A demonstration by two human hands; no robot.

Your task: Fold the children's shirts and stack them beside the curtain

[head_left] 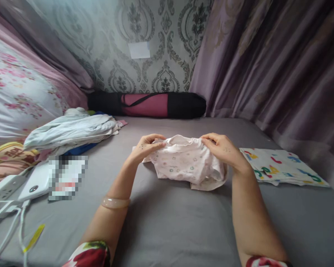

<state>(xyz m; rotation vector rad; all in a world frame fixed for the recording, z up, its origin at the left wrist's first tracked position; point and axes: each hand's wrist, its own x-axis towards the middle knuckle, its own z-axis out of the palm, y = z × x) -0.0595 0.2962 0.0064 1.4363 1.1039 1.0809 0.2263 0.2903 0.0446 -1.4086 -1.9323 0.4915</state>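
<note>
A small pale pink shirt (180,159) with little printed figures is held up by its shoulders just over the grey sheet, its neckline at the top. My left hand (149,145) pinches the shoulder on the left side of the collar, thumb on top. On the other side of the collar, my right hand (218,146) grips the opposite shoulder between thumb and fingers. The lower part of the shirt hangs bunched, with its hem folded at the right.
A folded white cloth with colourful prints (286,167) lies at right. At left are piled clothes (72,129), a white power bank (36,181), a power strip (7,191) and cables. A black and maroon bag (147,105) lies along the wall.
</note>
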